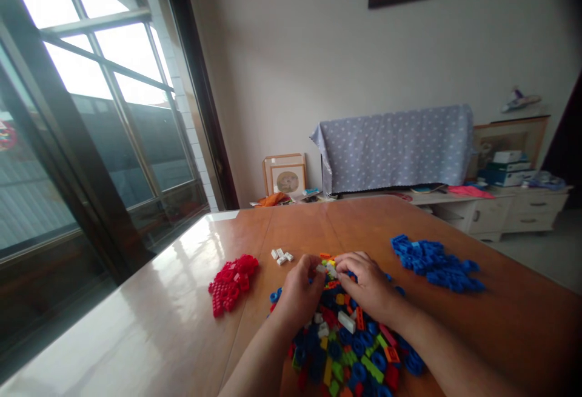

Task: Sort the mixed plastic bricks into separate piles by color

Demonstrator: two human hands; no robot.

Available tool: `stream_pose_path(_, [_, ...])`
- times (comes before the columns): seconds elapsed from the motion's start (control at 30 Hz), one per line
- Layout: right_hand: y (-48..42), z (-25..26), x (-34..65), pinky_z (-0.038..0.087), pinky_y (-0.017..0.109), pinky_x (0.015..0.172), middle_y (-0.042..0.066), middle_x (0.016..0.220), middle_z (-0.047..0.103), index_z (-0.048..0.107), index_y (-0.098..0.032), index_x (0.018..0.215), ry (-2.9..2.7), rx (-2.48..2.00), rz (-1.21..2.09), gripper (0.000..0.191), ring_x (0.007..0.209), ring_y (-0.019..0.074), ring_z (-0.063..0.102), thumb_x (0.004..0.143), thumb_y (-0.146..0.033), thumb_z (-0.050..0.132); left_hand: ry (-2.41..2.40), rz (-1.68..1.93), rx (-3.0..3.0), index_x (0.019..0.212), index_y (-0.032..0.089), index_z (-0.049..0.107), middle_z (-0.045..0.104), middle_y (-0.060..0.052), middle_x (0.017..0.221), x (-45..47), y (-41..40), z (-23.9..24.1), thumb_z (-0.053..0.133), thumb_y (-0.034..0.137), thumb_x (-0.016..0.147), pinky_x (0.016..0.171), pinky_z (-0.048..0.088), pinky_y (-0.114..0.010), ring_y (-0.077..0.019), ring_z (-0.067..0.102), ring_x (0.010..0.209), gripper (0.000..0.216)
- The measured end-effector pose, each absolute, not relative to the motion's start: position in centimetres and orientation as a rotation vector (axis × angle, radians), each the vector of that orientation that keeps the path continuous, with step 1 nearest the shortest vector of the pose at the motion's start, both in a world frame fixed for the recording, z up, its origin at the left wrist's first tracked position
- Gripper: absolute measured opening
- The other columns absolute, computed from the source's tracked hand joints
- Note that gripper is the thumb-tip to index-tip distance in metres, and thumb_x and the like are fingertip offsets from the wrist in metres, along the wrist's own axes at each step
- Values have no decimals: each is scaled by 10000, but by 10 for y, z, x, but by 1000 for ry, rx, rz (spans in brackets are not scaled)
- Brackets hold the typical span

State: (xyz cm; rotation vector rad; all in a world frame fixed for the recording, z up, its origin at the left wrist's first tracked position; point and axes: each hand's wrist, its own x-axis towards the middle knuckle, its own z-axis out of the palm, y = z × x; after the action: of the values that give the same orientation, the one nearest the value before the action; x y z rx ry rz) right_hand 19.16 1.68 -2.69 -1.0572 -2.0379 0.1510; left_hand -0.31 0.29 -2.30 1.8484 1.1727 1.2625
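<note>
A mixed pile of toy building bricks [348,339] in blue, green, red, yellow, orange and white lies in front of me on the table. Over its far left part, my left hand [304,285] is closed, with a small white brick [321,268] at its fingertips. My right hand [366,279] reaches in from the other side, its fingers curled and pinched at another white brick [331,271]. Both hands are close together, and their fingertips partly hide the pieces. A longer white brick [346,322] lies on the pile between my forearms.
On the brown table [291,227], a heap of red bricks [231,282] lies to the left and a few white bricks [282,256] beyond my left hand. Blue bricks [434,263] are heaped at the right. A cloth-covered object [395,148] stands on a cabinet behind.
</note>
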Motion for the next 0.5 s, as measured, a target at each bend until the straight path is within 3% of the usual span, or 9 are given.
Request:
stream_pose_path(0.1, [11, -21, 188, 445, 369, 941, 48, 1070, 693, 638, -233, 852, -2003, -1015, 181, 81, 1066, 221, 582, 878, -192, 573, 1030, 1240, 1721, 1092, 177, 595, 678, -55, 1006, 1, 3, -25, 592, 303, 888, 779, 474, -251, -158, 612, 882, 239])
stream_pose_path(0.27, [8, -20, 185, 456, 379, 951, 60, 1085, 684, 653, -237, 855, -1994, -965, 274, 98, 1079, 230, 583, 892, -229, 563, 842, 1220, 1528, 1014, 166, 605, 649, -44, 928, 3, 3, -25, 699, 396, 828, 793, 476, -263, -160, 612, 878, 311])
stream_pose_path(0.5, [2, -15, 182, 479, 324, 905, 40, 1021, 685, 682, -239, 881, -2006, -875, 444, 154, 1009, 197, 616, 905, -206, 534, 799, 1177, 1538, 926, 145, 618, 585, -5, 800, -2, -2, -14, 734, 437, 791, 697, 429, -224, -107, 531, 735, 343])
